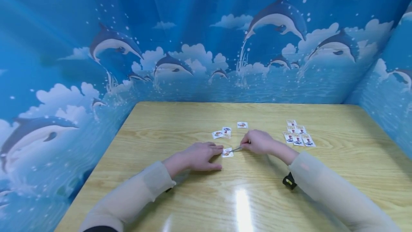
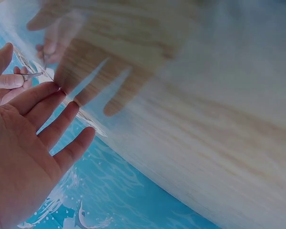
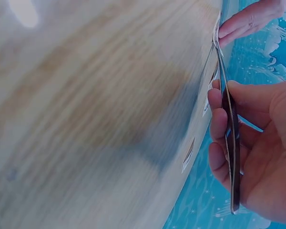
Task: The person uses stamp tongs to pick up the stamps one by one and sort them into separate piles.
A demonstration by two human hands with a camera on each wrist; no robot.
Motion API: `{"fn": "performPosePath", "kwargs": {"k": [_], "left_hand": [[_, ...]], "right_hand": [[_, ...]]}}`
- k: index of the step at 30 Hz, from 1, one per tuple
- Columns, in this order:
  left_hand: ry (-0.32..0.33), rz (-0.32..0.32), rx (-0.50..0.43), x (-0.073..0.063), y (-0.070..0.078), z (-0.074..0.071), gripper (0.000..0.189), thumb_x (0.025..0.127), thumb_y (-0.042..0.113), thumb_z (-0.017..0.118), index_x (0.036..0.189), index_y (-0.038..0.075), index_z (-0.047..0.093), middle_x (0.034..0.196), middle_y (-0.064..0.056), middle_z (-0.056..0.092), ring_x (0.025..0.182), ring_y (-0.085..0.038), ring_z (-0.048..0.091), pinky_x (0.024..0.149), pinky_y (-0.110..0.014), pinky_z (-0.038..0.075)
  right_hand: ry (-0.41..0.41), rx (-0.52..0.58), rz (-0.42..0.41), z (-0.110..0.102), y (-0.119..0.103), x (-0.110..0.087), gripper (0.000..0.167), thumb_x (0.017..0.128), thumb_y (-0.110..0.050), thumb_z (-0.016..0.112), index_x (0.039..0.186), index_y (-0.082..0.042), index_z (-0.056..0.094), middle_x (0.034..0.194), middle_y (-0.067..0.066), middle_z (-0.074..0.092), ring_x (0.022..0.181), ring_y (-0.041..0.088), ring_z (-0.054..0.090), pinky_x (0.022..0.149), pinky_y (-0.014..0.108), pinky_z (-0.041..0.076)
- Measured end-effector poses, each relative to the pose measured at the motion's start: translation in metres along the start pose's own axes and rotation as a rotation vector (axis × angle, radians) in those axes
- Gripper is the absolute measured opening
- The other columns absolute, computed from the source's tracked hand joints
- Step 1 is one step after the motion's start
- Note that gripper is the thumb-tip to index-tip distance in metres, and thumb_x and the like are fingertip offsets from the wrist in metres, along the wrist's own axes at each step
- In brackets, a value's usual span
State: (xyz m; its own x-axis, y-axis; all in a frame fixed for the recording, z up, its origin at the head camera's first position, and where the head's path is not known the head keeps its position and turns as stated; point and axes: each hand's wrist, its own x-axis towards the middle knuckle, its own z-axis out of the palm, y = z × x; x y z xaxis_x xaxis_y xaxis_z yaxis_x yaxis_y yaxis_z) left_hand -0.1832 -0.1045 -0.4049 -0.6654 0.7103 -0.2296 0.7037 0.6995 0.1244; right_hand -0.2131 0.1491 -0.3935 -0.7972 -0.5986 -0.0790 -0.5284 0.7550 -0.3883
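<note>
A small square picture card [image 1: 227,154] lies on the table between my two hands. My right hand [image 1: 260,141] pinches a pair of metal tweezers [image 3: 232,143] between thumb and fingers. The tweezers' tips reach over the card's right side in the head view, and in the right wrist view they meet its edge. From the other side my left hand [image 1: 203,156] lies low over the table, fingers extended, with the fingertips right at the card's left edge. In the left wrist view its palm shows, with nothing held in it.
Beyond the hands lie a few overlapping cards [image 1: 217,134] and a single card [image 1: 242,125]. Farther right, several cards [image 1: 297,139] form a stepped group that widens toward me. A dolphin-printed curtain [image 1: 199,38] hangs behind the wooden table [image 1: 173,117] and at its sides.
</note>
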Motion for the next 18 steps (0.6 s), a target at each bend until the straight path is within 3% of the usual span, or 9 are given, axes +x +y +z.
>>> {"fn": "performPosePath", "kwargs": {"k": [7, 18], "left_hand": [[0.006, -0.001, 0.002, 0.0, -0.0002, -0.0005, 0.069, 0.094, 0.06, 0.049, 0.147, 0.017, 0.044, 0.152, 0.005, 0.037, 0.137, -0.021, 0.037, 0.109, -0.039, 0.033], [0.002, -0.01, -0.092, 0.0003, -0.0092, -0.0078, 0.075, 0.094, 0.058, 0.051, 0.151, 0.012, 0.035, 0.155, -0.001, 0.031, 0.139, -0.022, 0.033, 0.113, -0.037, 0.026]], "right_hand": [[0.036, -0.019, -0.017, 0.0005, -0.0041, -0.0033, 0.01, 0.09, -0.011, 0.068, 0.091, -0.011, 0.078, 0.089, 0.001, 0.073, 0.079, 0.016, 0.065, 0.076, 0.041, 0.054], [0.046, 0.024, 0.045, -0.0053, 0.0038, -0.006, 0.014, 0.093, -0.012, 0.065, 0.099, -0.008, 0.077, 0.097, 0.005, 0.073, 0.092, 0.024, 0.066, 0.084, 0.045, 0.052]]}}
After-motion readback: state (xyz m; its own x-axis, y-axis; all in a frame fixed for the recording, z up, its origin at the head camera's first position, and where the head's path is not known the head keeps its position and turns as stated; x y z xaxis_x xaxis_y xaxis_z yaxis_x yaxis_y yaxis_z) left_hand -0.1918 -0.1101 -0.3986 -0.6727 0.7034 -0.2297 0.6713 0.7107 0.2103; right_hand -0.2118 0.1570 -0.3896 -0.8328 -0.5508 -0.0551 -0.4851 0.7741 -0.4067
